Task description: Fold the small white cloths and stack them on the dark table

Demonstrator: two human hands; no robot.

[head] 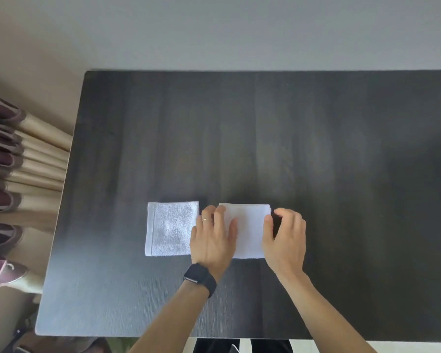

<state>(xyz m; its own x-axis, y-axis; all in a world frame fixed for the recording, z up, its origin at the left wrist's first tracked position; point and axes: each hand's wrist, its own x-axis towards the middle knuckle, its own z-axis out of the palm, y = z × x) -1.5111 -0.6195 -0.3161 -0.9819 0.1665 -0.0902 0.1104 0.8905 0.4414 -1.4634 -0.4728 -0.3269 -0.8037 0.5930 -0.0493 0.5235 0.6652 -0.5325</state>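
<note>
nearest me are two bare forearms, coming in over the near edge of the table (265, 136) and cut off by the bottom of the frame. the left wrist wears a dark watch (200, 279). the left hand (211, 240) lies flat, fingers straight, on the left part of the right cloth (250, 233). the right hand (287, 238) sits at that cloth's right edge, with the thumb on the edge and the fingers curled just past it. the blur keeps me from telling whether they grip the cloth. the hands hide the cloth's side edges and near corners, so i see only its middle strip and far edge.

the left cloth (169, 229) lies folded flat, apart from the right cloth. its right edge meets the left hand in my view, and i can't tell if they touch. a hem line runs near to far along its left edge.

both cloths sit closer to the near edge than the far one, left of the table's middle, with their sides square to the table's edges. each looks close to square, so i can't name a long axis.

the widest stretch of dark surface lies beyond them toward the far edge and off to the right, where the frame cuts the table off. past the left edge hangs a pleated curtain (36, 159), partly out of frame.
</note>
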